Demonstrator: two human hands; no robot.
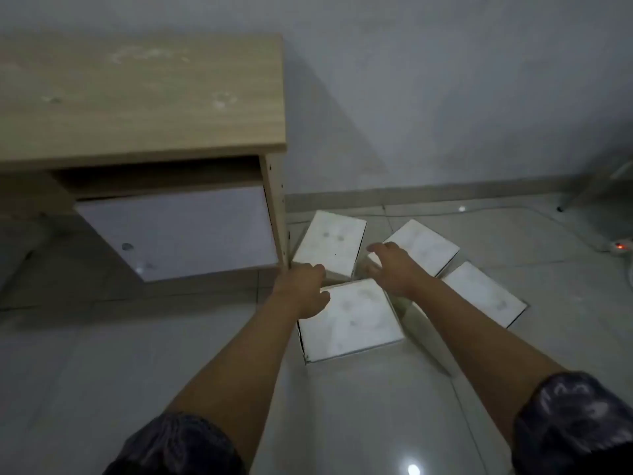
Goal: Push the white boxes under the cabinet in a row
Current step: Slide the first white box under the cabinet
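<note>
White boxes, four, all out on the tiled floor [376, 406], none under the cabinet [144, 97] that I can see. I log them from the hands outward.

- Nearest box [349, 318]: lies between the two forearms, just short of both hands.
- Second box [329, 246]: just beyond the left hand [301, 289], close against the cabinet's side panel.
- Third box [421, 246]: beyond the right hand [390, 269], turned at an angle.
- Fourth box [483, 293]: to the right of the right hand, beside that forearm, also askew.

Left hand: loosely spread, thumb apart from the fingers and lying at the nearest box's far left corner; fingertips reach the near edge of the second box. I cannot tell whether they press on it.

Right hand: fingers stretched forward and close together, reaching onto the near left corner of the third box, palm over the gap between the boxes. It encloses nothing.

Left of the left hand: a white door panel [178, 231] on the cabinet front. Far right of the right hand: a power strip [620, 246] with a red light, its cable trailing along the floor. Dark sleeves [575, 423] are pushed up both arms.
</note>
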